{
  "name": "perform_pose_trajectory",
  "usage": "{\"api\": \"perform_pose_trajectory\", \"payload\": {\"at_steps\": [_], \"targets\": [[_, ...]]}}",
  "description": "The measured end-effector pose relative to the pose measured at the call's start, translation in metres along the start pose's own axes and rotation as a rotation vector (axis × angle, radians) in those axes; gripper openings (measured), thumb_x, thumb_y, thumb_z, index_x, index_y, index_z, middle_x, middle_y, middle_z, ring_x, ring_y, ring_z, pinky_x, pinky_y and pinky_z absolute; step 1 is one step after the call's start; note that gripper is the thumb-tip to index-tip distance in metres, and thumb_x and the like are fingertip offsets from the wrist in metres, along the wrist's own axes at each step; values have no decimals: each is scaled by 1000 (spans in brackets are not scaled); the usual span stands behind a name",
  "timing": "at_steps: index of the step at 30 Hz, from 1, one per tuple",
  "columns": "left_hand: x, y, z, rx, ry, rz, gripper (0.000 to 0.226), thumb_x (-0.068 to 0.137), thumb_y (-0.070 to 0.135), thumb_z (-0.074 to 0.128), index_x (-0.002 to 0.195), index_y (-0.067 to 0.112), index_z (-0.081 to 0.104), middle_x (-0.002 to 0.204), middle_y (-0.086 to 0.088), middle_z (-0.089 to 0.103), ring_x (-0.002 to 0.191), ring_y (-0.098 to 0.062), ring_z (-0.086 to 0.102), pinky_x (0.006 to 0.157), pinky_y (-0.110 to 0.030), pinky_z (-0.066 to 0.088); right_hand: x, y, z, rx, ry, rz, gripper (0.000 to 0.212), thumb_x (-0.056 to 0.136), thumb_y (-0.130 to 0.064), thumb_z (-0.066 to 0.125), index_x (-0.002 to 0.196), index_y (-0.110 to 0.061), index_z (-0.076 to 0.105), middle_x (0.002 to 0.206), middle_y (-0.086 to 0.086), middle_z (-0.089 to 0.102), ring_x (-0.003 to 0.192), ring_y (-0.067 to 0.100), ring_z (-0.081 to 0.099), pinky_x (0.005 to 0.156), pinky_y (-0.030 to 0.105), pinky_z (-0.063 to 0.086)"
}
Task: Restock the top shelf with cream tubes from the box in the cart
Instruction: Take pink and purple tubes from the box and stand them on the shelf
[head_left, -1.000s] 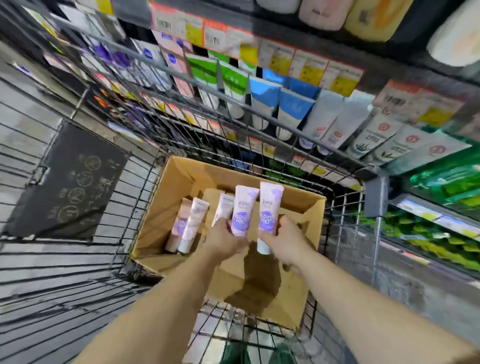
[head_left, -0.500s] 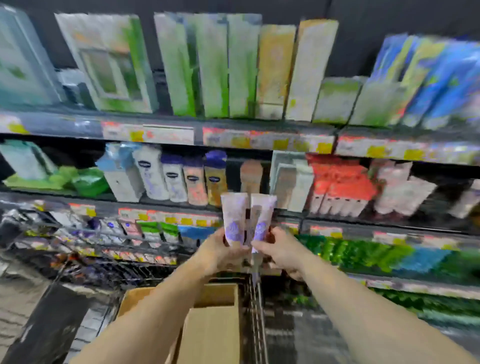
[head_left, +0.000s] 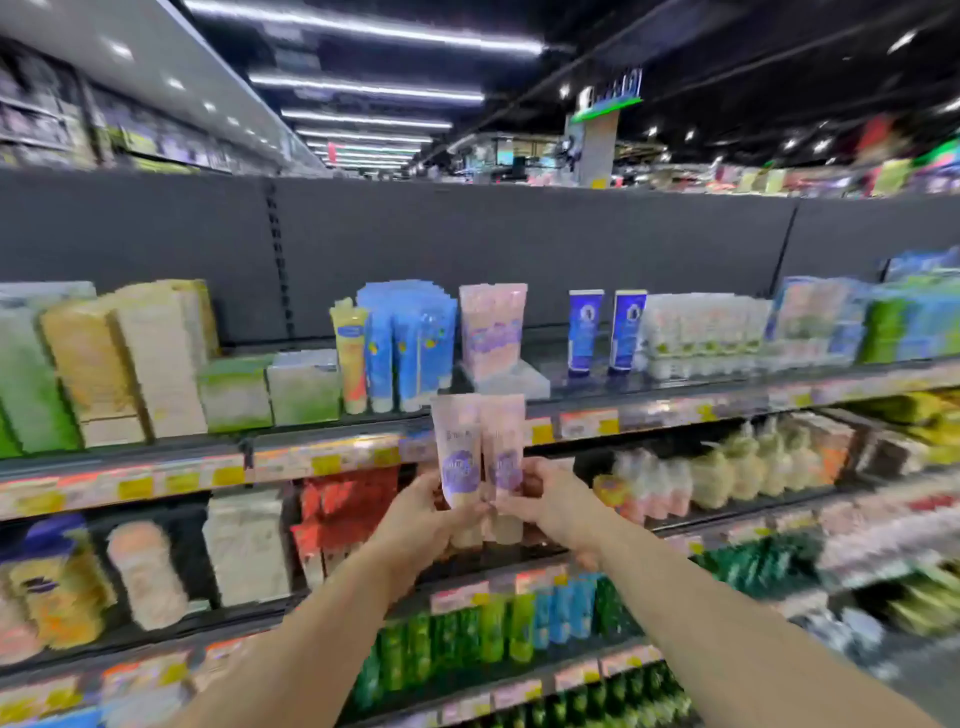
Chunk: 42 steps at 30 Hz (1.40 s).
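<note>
Hands meet at chest height in front of the shelving: the left hand (head_left: 423, 514) grips one cream tube (head_left: 457, 452) low on its body, and the right hand (head_left: 545, 501) grips a second tube (head_left: 503, 447) the same way. Both tubes stand upright, side by side and touching, just below the top shelf (head_left: 597, 402) edge. Matching tubes (head_left: 492, 327) already stand on that shelf straight above, with bare shelf to their right before the blue tubes (head_left: 605, 332). To do this well, the tubes should probably rise clear of the shelf lip, go in caps down, labels outward, and be set beside the matching stock without knocking it over.
</note>
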<state>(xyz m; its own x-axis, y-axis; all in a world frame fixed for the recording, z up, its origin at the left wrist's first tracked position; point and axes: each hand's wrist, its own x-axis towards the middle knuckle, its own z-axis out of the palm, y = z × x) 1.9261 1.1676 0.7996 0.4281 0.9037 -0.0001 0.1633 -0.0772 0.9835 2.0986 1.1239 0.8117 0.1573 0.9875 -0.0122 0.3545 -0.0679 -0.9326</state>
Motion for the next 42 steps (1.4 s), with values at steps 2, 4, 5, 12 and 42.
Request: {"api": "perform_pose_trajectory", "payload": {"at_steps": [2,4,5,12,42], "targets": [[15,19,28,-30,8,19,26,84,13,73,107,6,63,87,-18,72,65,-26,64,54,-31,50,1,1,-40,35,35,8,34,84,-13,73,114,-13,57,103,7,70,87,21,65,73,39,54],[29,37,41,0,71,46,20,84,20,73,102,14,66,91,-10,74,78,-23,69,65,-30,55,8,2,-70,84,71,15,31,84,-12,72,110,-16,58,94,7,69,81,26,66,71,46,54],[36,44,43,11,108,58,19,83,24,74,100,18,67,91,-5,74,81,-18,69,65,-25,55,13,0,-81,101,92,0,31,84,-12,72,111,-16,57,92,6,69,81,26,67,75,51,56],[91,72,24,20,212,137,16,84,24,74,99,19,69,89,-2,74,84,-18,70,65,-24,52,79,-31,-110,-39,253,-134,23,85,-21,70,105,-20,59,93,3,66,84,14,62,72,28,51],[158,83,23,150,347,232,31,74,29,82,95,32,59,87,9,70,80,-5,67,62,-16,51,164,-63,-83,-87,337,-383,22,87,-38,67,98,-26,52,91,-14,60,84,6,60,63,14,45]]}}
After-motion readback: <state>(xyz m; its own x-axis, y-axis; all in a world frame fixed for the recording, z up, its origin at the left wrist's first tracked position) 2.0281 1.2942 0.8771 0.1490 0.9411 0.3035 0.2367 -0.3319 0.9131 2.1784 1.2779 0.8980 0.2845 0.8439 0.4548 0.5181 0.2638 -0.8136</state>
